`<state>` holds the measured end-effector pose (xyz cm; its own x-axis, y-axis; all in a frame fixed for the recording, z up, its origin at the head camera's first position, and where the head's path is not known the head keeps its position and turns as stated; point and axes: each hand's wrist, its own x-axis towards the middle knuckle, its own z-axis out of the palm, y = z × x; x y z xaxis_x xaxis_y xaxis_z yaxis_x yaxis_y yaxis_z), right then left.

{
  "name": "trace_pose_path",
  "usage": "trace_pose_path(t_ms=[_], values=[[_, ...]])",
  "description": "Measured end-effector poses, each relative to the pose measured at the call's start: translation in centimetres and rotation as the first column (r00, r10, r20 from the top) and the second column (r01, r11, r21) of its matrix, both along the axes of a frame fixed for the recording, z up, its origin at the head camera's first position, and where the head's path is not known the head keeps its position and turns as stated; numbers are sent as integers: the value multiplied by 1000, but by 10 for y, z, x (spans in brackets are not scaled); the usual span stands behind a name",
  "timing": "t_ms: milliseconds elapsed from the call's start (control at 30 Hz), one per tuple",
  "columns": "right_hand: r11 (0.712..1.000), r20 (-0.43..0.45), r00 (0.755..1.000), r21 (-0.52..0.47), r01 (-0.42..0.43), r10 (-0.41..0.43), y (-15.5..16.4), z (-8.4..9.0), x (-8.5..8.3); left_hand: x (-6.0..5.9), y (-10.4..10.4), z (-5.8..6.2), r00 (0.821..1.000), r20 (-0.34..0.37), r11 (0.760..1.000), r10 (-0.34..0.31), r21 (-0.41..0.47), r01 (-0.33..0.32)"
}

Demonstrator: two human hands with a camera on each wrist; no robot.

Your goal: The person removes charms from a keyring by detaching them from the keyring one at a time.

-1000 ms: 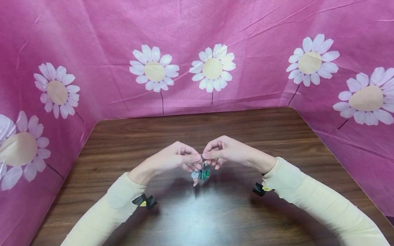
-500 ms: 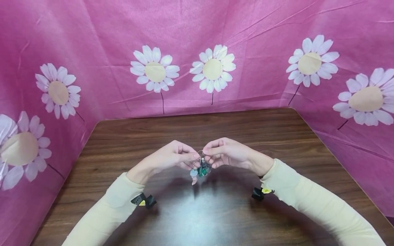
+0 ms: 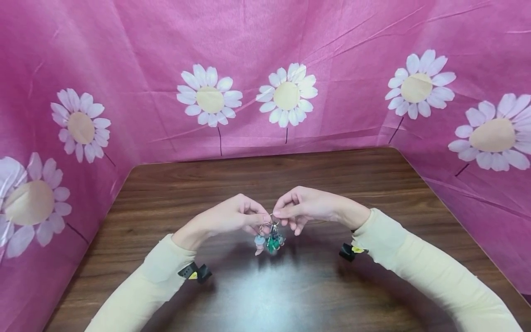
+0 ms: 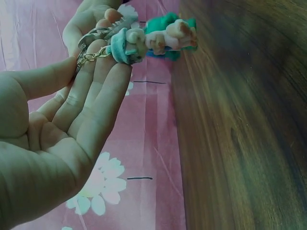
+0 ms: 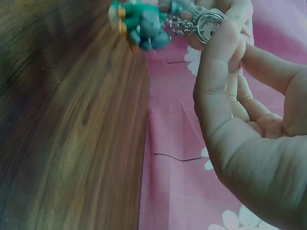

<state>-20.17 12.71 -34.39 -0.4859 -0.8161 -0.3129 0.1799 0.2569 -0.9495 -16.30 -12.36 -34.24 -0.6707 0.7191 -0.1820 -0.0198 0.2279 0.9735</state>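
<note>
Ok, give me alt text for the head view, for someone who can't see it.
Two hands meet above a dark wooden table, the left hand and right hand both pinching a metal key ring from which small green and pale charms dangle. Pink cloth with white daisies encloses the table.

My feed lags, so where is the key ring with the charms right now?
In the head view the key ring hangs mid-frame above the wooden table, pinched between left hand and right hand, charms dangling below.
</note>
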Motion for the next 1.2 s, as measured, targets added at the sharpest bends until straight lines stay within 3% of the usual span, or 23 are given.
trace_pose_path(t_ms=[367, 600, 733, 900, 1200], values=[[994, 40, 997, -84, 68, -64, -2, 3, 3, -1, -5, -1, 999, -34, 999, 27, 18, -27], [974, 123, 986, -184, 133, -111, 1, -2, 4, -3, -9, 1, 986, -152, 997, 65, -33, -71], [973, 150, 982, -185, 140, -113, 3, -3, 3, -2, -9, 0, 990, -123, 997, 72, 4, -72], [981, 161, 985, -176, 83, -55, 4, -1, 2, -1, -6, -1, 990, -76, 992, 123, 52, -119], [993, 25, 1000, -118, 11, -8, 3, 0, 2, 3, -1, 1, 994, 22, 987, 110, 112, -112]])
